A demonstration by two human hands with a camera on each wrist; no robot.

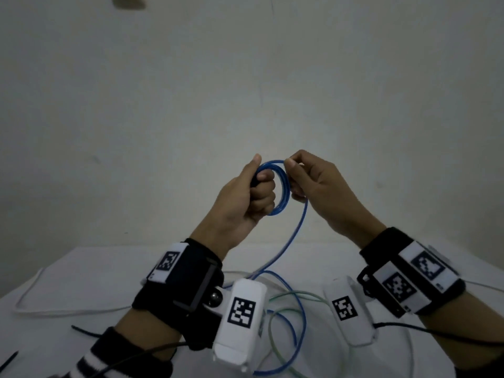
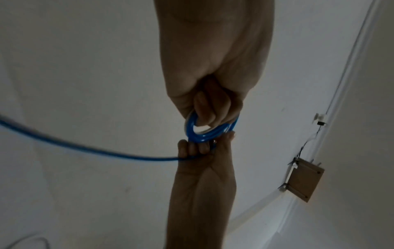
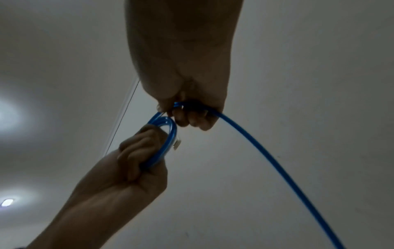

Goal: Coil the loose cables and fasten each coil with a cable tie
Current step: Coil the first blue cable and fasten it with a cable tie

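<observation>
A blue cable is wound into a small coil (image 1: 278, 186) held up in front of the wall. My left hand (image 1: 260, 188) grips the coil's left side in a fist, thumb up along it. My right hand (image 1: 291, 170) pinches the cable at the coil's top right edge. From there the loose blue tail (image 1: 296, 233) hangs down to the table. The left wrist view shows the coil (image 2: 204, 134) between both hands. In the right wrist view a clear plug (image 3: 177, 144) hangs from the coil (image 3: 165, 133), and the tail (image 3: 266, 156) runs off to the lower right.
On the white table (image 1: 81, 271) below lie loose loops of the blue cable (image 1: 298, 312), a pale green cable (image 1: 291, 294) and a white cable (image 1: 41, 309) at the left. Thin black strips (image 1: 9, 361) lie near the front left edge. A bare wall stands behind.
</observation>
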